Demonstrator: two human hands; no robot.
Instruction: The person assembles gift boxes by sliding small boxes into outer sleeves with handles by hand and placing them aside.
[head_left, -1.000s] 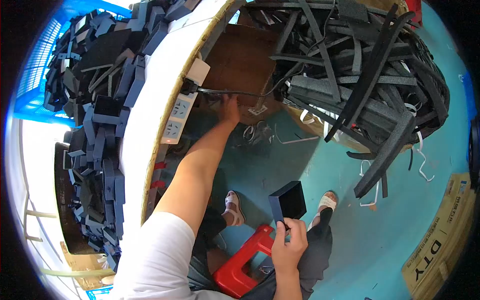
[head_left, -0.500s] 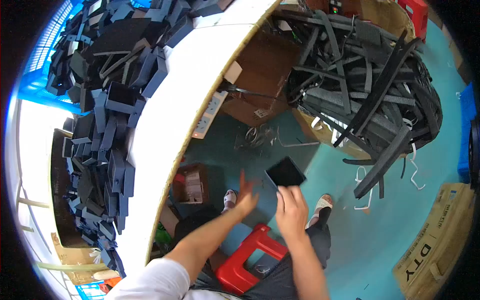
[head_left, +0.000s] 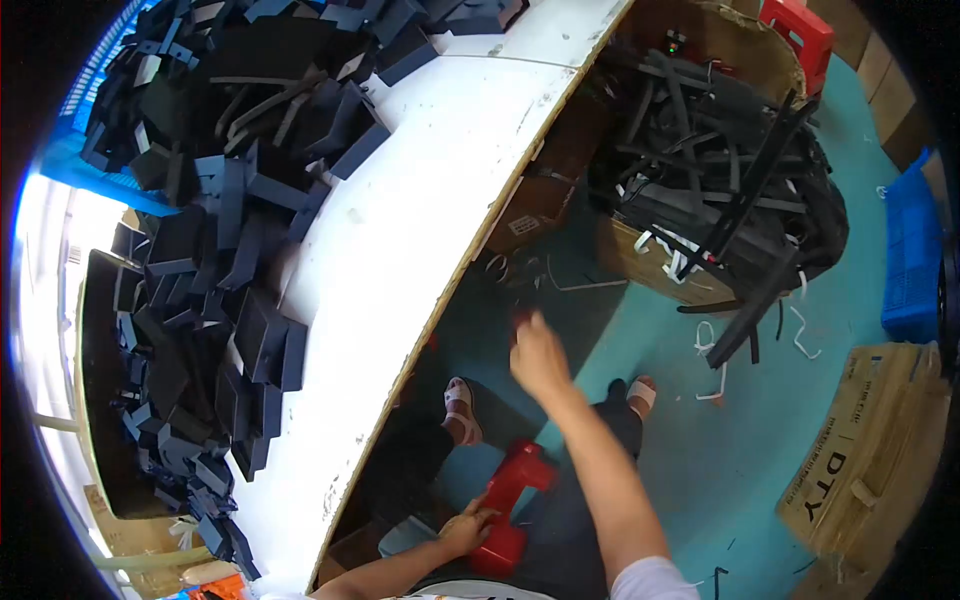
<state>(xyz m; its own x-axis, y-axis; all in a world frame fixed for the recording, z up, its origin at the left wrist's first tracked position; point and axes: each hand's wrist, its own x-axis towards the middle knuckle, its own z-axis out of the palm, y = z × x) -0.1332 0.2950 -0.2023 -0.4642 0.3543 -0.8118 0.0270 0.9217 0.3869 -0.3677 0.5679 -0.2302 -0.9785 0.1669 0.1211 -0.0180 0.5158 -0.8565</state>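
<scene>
My left hand is low in the head view, its fingers curled over the edge of a red plastic stool between my legs. Above the floor in the middle, my right hand is closed. A blurred dark reddish bit shows at its fingertips, too unclear to name. A pale blue-grey piece lies beside my left forearm; its kind is unclear. On the white table to the left is a heap of dark box-like pieces.
A carton heaped with dark foam strips stands at the upper right. Another red stool is behind it. At right are a blue crate and a flattened carton. White strips litter the green floor.
The dark rectangular piece is gone from my right hand, which has moved slightly left and up. My left hand has dropped to the red stool. The view has shifted toward the table.
</scene>
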